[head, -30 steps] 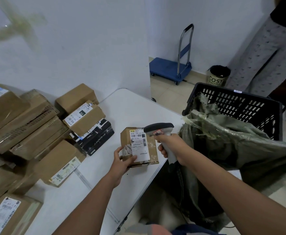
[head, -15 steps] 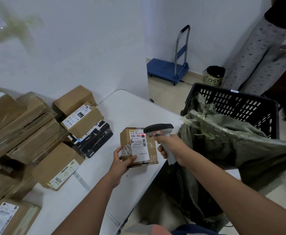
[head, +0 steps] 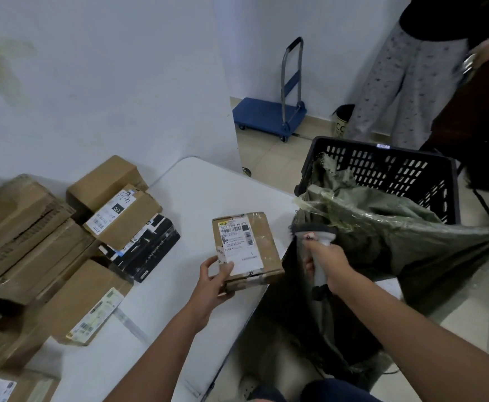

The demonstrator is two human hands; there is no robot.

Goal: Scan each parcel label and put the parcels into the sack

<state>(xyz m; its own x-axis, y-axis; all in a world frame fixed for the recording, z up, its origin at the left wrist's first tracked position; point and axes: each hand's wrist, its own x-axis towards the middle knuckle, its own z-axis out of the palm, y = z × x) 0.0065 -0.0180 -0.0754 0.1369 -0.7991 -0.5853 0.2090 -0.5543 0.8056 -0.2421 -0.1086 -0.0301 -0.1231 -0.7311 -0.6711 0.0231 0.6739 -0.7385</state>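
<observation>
A single head-worn wide-angle view looks forward and steeply down over the near edge of the white table [head: 196,192]. The table fills the lower left, close beneath the lens; both forearms enter from the bottom edge. Right of the table stands a black basket [head: 382,166], and beyond the table's far corner a blue trolley [head: 266,114] sits against the wall, much farther off.

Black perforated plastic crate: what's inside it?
The black perforated plastic crate holds the crumpled green woven sack, whose mouth spills over the crate's near rim toward the table. The sack's folds hide the crate's floor and whatever parcels it may hold.
</observation>
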